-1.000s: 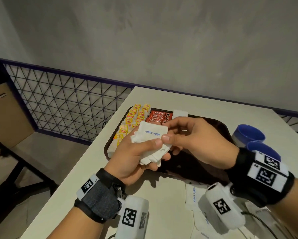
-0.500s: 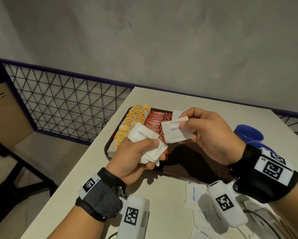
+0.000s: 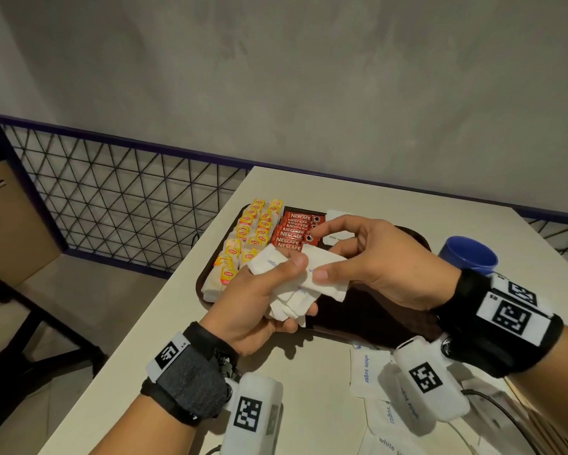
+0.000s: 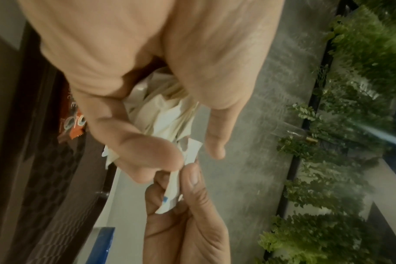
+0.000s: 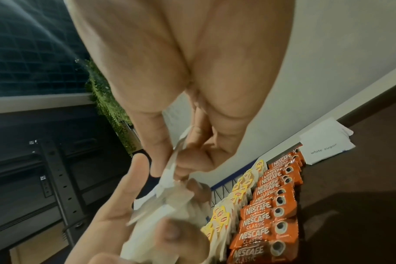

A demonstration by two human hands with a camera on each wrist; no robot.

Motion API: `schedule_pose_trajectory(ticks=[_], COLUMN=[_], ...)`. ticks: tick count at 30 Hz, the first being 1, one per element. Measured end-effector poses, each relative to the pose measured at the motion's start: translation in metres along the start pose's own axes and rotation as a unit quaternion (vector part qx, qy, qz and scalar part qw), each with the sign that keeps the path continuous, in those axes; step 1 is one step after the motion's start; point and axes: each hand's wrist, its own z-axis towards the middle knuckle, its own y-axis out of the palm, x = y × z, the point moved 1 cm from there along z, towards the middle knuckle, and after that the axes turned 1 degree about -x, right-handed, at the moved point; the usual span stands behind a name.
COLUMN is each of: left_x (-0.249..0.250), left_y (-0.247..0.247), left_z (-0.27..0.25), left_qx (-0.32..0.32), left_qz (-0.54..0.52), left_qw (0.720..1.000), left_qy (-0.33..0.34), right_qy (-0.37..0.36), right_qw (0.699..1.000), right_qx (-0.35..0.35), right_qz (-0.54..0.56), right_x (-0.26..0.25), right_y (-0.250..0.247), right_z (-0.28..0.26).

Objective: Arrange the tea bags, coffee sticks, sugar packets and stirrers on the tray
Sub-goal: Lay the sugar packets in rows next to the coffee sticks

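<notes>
Your left hand (image 3: 259, 300) clutches the sugar packet bundle (image 3: 290, 305) at frame centre while your right hand (image 3: 371, 264) pinches one packet (image 3: 328, 274) over the tray (image 3: 368, 323); draw it free slowly, then lay it beside the coffee sticks (image 3: 294, 233).

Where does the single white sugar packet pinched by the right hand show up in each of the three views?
Head: single white paper sugar packet at centre, between both hands, above the dark brown tray.
Left wrist: lower centre, seen edge-on, pinched by the right hand.
Right wrist: centre-left, blurred edge-on strip.
Shared landmark: the red Nescafe coffee sticks.
</notes>
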Motion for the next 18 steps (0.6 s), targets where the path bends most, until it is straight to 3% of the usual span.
schedule_pose_trajectory(ticks=[4,9,18], left_x=[-0.004,-0.001,-0.003], left_y=[-0.001,-0.003,-0.004], left_z=[0.001,0.002,0.005], left_qx=[-0.006,0.031,0.055], left_qz=[0.026,-0.003,0.002], left_qw=[1.0,0.999,0.998], left_qy=[0.001,0.014,0.022], right_qy=[-0.018,0.012,-0.003], right_qw=[0.999,0.999,1.0], right_qx=[0.005,0.003,0.019], right_qz=[-0.041,0.04,0.014], right_x=[-0.003,0.002,-0.001], right_y=[-0.003,-0.009,-0.012], right_z=[-0.001,0.0,0.006])
